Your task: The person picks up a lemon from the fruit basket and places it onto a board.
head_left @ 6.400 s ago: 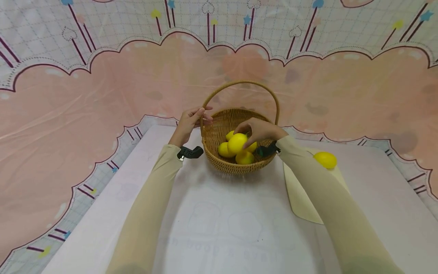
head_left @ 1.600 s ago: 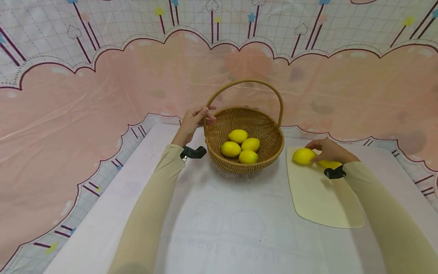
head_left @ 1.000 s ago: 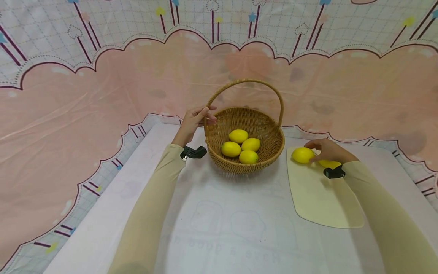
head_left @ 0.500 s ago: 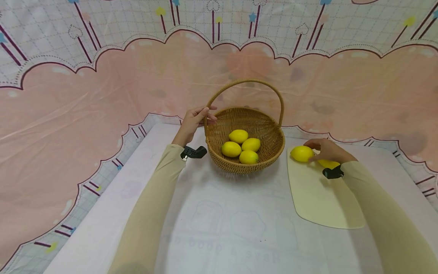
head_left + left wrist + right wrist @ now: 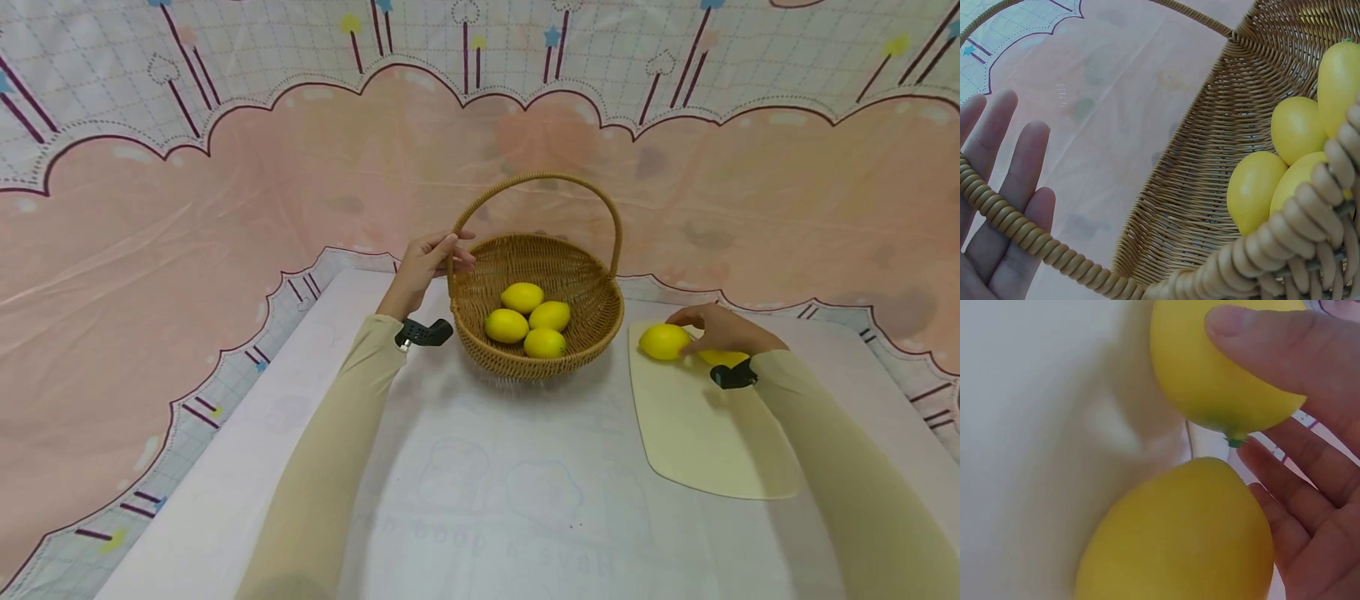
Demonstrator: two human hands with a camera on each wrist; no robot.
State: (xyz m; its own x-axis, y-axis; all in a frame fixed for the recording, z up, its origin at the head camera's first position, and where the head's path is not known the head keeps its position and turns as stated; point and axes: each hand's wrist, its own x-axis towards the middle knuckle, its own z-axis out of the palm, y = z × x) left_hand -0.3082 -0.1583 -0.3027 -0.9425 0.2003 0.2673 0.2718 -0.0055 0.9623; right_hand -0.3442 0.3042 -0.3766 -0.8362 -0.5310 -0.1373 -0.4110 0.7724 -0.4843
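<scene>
In the head view, my left hand holds the side of the wicker basket's handle, thumb in front and fingers behind. Its fingers lie fairly straight behind the cane in the left wrist view. Several yellow lemons sit in the bottom of the basket. Over at the right, my right hand grips a lemon between thumb and fingers, at the far end of a cream cutting board. A second lemon lies beside it, partly hidden under the hand in the head view.
A white cloth with faint printing covers the table. Behind and along the left hangs a pink and white patterned curtain. The basket's handle arches upright above the lemons.
Since the earliest frame, my right hand has carried a lemon from the basket rightward to the cutting board. Over the last second it has only shifted slightly. My left hand stays at the handle.
</scene>
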